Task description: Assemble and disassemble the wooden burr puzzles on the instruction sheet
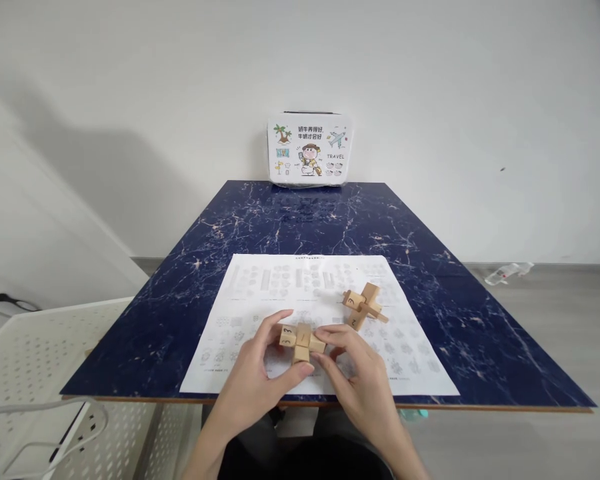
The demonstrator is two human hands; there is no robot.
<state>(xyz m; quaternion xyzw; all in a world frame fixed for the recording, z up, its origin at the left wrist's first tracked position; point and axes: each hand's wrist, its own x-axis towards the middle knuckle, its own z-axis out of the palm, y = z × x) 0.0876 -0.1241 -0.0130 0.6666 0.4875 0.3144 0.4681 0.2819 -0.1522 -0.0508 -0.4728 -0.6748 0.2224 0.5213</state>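
My left hand [253, 373] and my right hand [360, 373] both grip a small wooden interlocking puzzle [300, 340], holding it just above a white printed instruction sheet [260, 280]. Thumbs and fingertips pinch its light wooden bars from either side; dark handwritten marks show on one bar. A second, assembled wooden cross puzzle [364, 304] lies on the sheet just beyond and to the right of my right hand.
The sheet lies on a dark blue marble-patterned table [480, 320]. A white illustrated carton [309, 149] stands against the wall at the table's far edge. A white perforated cart [45, 373] sits at left. A clear bottle [507, 272] lies on the floor at right.
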